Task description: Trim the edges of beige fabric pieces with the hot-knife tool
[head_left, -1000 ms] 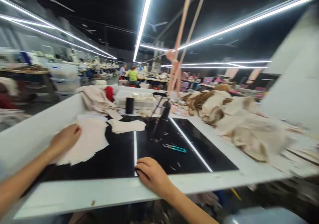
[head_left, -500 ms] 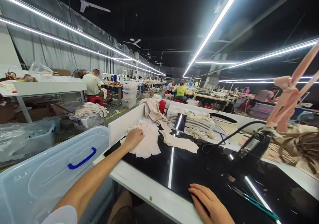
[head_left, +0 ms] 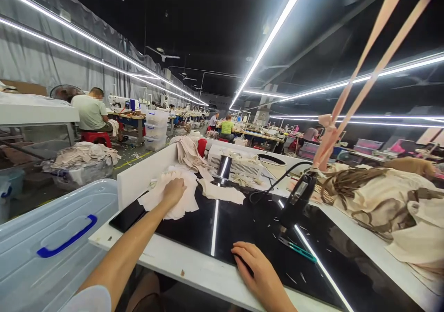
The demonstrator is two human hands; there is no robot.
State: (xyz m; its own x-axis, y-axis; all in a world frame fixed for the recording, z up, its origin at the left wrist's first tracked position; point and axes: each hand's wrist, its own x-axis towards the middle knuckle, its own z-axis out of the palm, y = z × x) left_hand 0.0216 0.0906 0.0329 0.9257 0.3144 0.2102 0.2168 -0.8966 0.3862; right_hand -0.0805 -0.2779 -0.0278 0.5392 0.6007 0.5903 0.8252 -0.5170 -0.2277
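My left hand (head_left: 175,191) rests on a loose stack of cream fabric pieces (head_left: 185,205), its fingers bent down and closed on the cloth. Which layer they grip is hidden. Nearer me, my right hand (head_left: 255,268) lies at the front edge of the glossy black tabletop (head_left: 194,231), fingers extended and holding nothing. A separate curved cream fabric piece (head_left: 222,192) lies just right of the stack. Teal thread snips (head_left: 300,251) rest on the black surface beyond my right hand. Near them, a black corded tool (head_left: 299,194) hangs from knotted peach straps (head_left: 328,141).
A clear lidded bin (head_left: 62,210) with a blue handle stands left of the table. Draped cloth (head_left: 190,157) and a white vented unit (head_left: 239,162) are at the back. Cream and brown fabric (head_left: 378,198) is heaped right. A seated person (head_left: 90,111) works behind, left.
The view has swung right, bringing more of the fabric heap into sight. My left hand has shifted slightly right across the stack. My right hand still rests at the table edge.
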